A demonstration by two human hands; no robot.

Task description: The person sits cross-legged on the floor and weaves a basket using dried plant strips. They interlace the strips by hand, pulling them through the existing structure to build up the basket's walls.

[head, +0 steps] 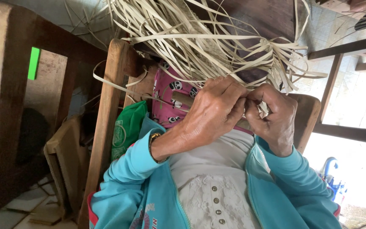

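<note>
A loose bundle of pale flat straw strips (200, 38) fans out above my hands, partly woven near its middle. My left hand (210, 114) is closed around some of the strips, thumb and fingers pinching them, with a bracelet on its wrist. My right hand (272, 121) faces it, touching it fingertip to fingertip, and grips the same strip ends, of which a small pale piece shows between the fingers. Both arms wear turquoise sleeves (136, 169) over a white buttoned top. The exact strips held are hidden inside the fingers.
A wooden chair frame (106, 127) stands at the left, with a green bag (128, 127) and a pink panda-print cloth (170, 95) beside it. Dark wooden rails (339, 63) cross the right. A blue object (329, 167) lies at the lower right.
</note>
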